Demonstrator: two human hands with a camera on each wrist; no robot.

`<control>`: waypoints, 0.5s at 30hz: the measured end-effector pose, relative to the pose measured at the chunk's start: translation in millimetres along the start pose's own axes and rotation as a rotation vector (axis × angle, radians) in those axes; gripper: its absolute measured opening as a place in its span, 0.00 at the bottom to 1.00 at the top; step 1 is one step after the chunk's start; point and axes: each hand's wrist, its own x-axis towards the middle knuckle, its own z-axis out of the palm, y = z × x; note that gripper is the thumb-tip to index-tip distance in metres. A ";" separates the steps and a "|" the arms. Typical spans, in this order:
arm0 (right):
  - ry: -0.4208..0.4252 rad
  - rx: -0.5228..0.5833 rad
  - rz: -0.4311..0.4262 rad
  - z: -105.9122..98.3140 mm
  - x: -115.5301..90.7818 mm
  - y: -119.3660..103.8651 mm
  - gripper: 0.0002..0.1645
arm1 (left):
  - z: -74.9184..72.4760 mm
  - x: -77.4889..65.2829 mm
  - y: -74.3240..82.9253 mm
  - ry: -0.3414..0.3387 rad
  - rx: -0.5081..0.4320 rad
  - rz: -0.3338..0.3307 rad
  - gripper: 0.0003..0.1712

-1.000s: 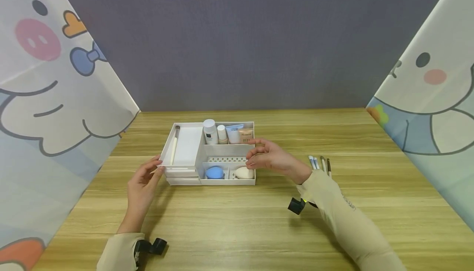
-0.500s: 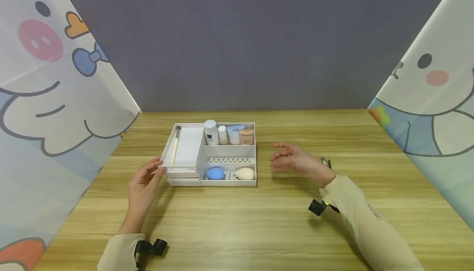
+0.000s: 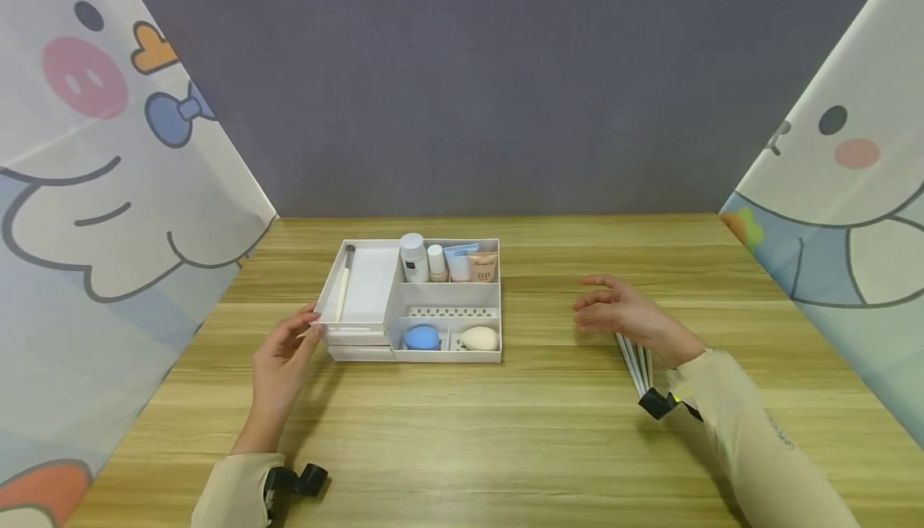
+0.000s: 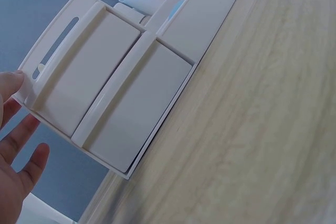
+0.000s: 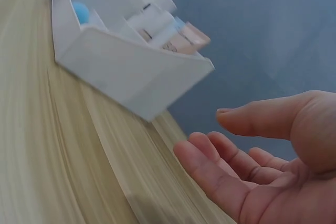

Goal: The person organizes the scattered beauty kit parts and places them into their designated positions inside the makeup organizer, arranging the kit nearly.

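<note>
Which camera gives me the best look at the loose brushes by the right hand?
The head view: it shows the handles of the loose brushes on the table, though the right hand hides their far ends. The left wrist and right wrist views show none of them.

Brushes [image 3: 638,367] partly hidden by the right hand [image 3: 634,317] and wrist camera [image 3: 657,404]

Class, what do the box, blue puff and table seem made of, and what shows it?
Box: probably plastic, smooth, slightly glossy; its white edges catch highlights.
Blue puff: perhaps foam, matte, showing no sharp highlight.
Table: wood or printed laminate, satin; streaked grain, soft sheen.
</note>
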 end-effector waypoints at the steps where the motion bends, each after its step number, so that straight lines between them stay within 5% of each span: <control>1: 0.006 -0.015 0.000 -2.6 -2.6 0.3 0.44 | 0.1 0.1 -0.2 0.000 -0.001 -0.001 0.10; 15: 0.084 -0.246 0.064 -17.7 -26.1 -1.2 0.48 | 0.0 0.3 -0.6 -0.002 0.006 -0.019 0.11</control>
